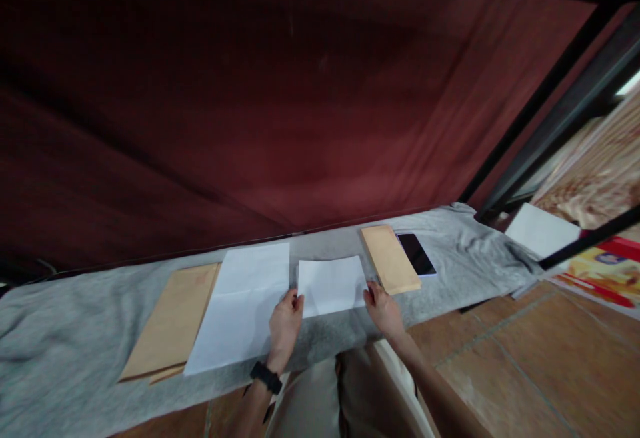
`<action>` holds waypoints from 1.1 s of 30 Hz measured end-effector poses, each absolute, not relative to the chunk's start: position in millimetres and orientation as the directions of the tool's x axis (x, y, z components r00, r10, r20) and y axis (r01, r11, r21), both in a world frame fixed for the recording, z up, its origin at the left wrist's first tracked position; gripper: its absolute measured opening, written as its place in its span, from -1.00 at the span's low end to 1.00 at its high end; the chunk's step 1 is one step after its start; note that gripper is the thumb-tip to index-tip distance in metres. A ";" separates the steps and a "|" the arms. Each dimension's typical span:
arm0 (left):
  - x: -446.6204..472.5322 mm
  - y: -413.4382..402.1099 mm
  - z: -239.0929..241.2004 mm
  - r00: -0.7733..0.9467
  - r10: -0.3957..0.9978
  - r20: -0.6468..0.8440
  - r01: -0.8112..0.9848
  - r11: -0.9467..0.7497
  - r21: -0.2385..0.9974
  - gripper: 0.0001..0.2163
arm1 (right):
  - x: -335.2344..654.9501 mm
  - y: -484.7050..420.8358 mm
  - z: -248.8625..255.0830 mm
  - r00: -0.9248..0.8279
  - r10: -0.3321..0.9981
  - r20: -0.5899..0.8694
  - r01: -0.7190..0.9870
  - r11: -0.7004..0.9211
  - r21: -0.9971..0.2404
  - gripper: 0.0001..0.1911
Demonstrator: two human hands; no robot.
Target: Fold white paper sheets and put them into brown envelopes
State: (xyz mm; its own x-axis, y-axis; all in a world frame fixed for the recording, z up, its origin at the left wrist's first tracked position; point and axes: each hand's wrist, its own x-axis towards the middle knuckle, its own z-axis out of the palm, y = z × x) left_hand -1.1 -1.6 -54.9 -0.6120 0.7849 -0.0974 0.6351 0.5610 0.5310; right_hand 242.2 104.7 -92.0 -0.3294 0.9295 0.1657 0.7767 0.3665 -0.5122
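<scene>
A small white sheet of paper [332, 286], perhaps folded, is held between my two hands over the grey cloth. My left hand [287, 321] pinches its left edge, thumb on top. At its right edge, my right hand [383, 306] has the fingers closed on the paper. Left of it lies a larger stack of white paper [240, 301] with a crease across it, and brown envelopes [170, 321] lie partly beside and under that stack. Just beyond my right hand is a pile of smaller brown envelopes [391, 258].
A dark-screened phone [417, 254] lies right of the small envelopes. Grey cloth [65, 331] covers the long narrow surface, with a dark red panel [300, 125] behind it. Black metal bars [535, 105] stand at the right, near a red and yellow box [607, 268] on the tiled floor [500, 365].
</scene>
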 end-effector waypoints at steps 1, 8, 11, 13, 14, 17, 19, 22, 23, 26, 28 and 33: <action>0.1 -1.1 -54.0 -0.622 0.776 -0.109 0.630 0.578 0.520 -0.77 | 241.5 103.7 -91.6 -0.335 0.928 0.164 0.787 0.371 -0.493 -0.69; 12.2 -2.3 -50.8 -0.643 0.764 -0.049 0.684 0.602 0.413 -0.65 | 233.4 100.2 -86.0 -0.335 0.935 0.116 0.879 0.354 -0.320 -0.67; 15.9 -3.5 -53.3 -0.623 0.782 0.016 0.733 0.576 0.363 -0.62 | 230.0 98.6 -84.7 -0.344 0.927 0.148 0.900 0.370 -0.231 -0.65; 16.3 -3.9 -56.3 -0.598 0.800 0.054 0.765 0.549 0.338 -0.60 | 226.6 97.0 -83.0 -0.360 0.910 0.207 0.893 0.400 -0.208 -0.63; 15.9 -4.0 -57.7 -0.585 0.808 0.066 0.778 0.536 0.329 -0.59 | 223.8 95.9 -81.9 -0.375 0.895 0.240 0.879 0.426 -0.214 -0.62; 13.7 -4.2 -60.5 -0.558 0.825 0.085 0.800 0.508 0.320 -0.59 | 210.0 91.1 -79.1 -0.442 0.841 0.311 0.806 0.525 -0.273 -0.58; 12.2 -4.2 -60.9 -0.548 0.832 0.090 0.807 0.497 0.321 -0.59 | 197.5 87.5 -79.3 -0.504 0.798 0.330 0.746 0.595 -0.300 -0.55; 10.8 -4.3 -61.6 -0.539 0.837 0.091 0.812 0.488 0.321 -0.59 | 180.8 83.1 -84.8 -0.582 0.740 0.337 0.676 0.671 -0.306 -0.49; 10.4 -4.2 -62.4 -0.536 0.839 0.092 0.814 0.484 0.322 -0.59 | 177.1 82.2 -87.8 -0.595 0.731 0.334 0.667 0.681 -0.303 -0.47; 9.3 -4.0 -65.9 -0.526 0.845 0.097 0.818 0.472 0.328 -0.59 | 172.5 80.5 -97.3 -0.604 0.730 0.321 0.677 0.682 -0.276 -0.47; 8.3 -4.1 -67.8 -0.523 0.846 0.098 0.819 0.467 0.334 -0.59 | 172.9 79.6 -102.3 -0.599 0.733 0.321 0.691 0.676 -0.254 -0.48; 11.2 -4.0 -65.5 -0.495 0.849 0.185 0.854 0.435 0.287 -0.61 | 173.7 76.8 -105.5 -0.580 0.748 0.323 0.716 0.657 -0.235 -0.47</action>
